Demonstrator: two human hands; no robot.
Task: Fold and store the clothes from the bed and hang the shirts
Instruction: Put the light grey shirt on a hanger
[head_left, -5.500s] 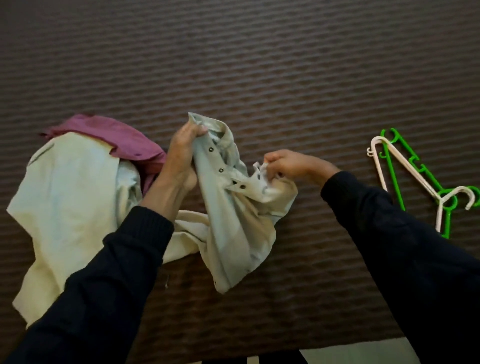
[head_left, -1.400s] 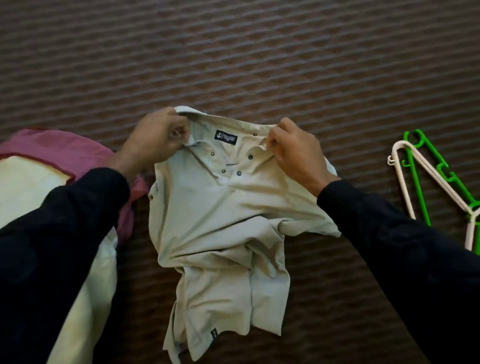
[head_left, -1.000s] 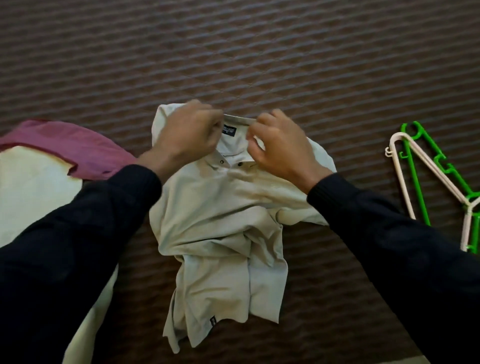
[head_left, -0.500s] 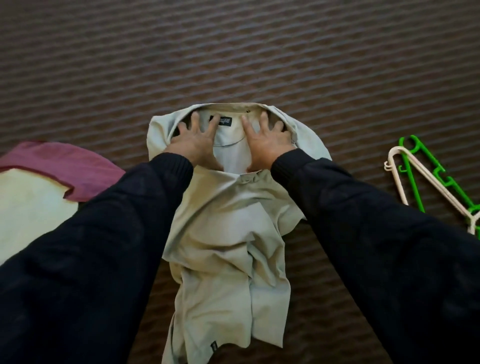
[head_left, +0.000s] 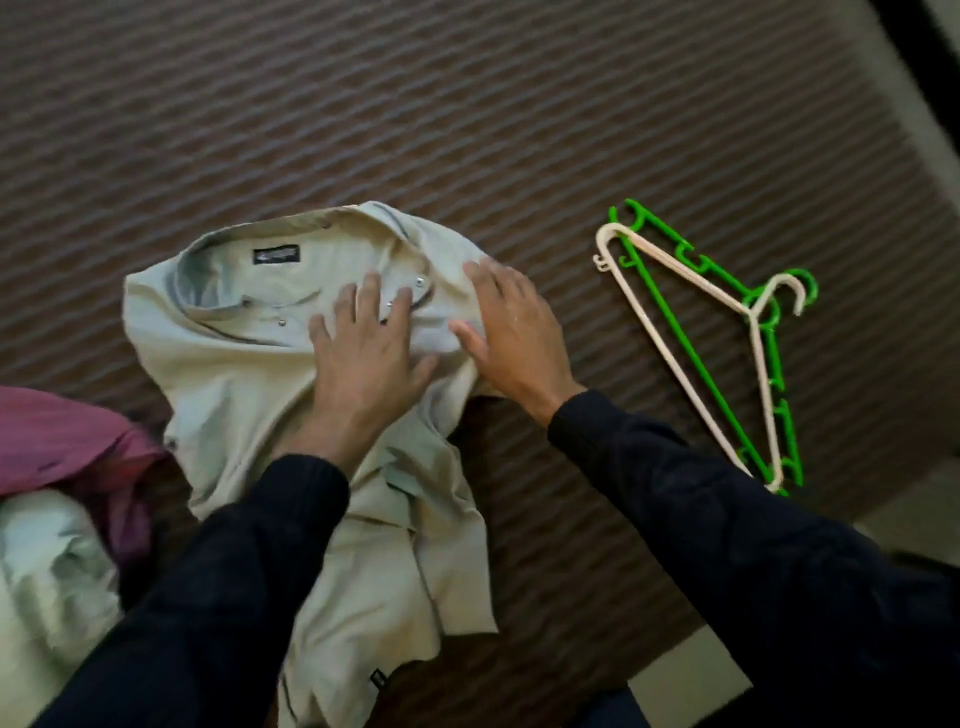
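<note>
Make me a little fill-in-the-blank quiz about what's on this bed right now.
1. Both hands, left hand and right hand, press flat on the beige ____.
2. The white hanger lies on a ____ hanger.
3. The pink garment lies to the shirt's ____.

Missing: shirt; green; left

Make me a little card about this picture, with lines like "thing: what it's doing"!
beige shirt: lies rumpled on the bed, collar up, buttons open
left hand: flat on the shirt's chest, fingers spread
right hand: flat on the shirt's right shoulder
white hanger: lies on the green hanger, right of the shirt
pink garment: bunched at the left edge
pale garment: below the pink one
bed cover: brown, ribbed
</note>
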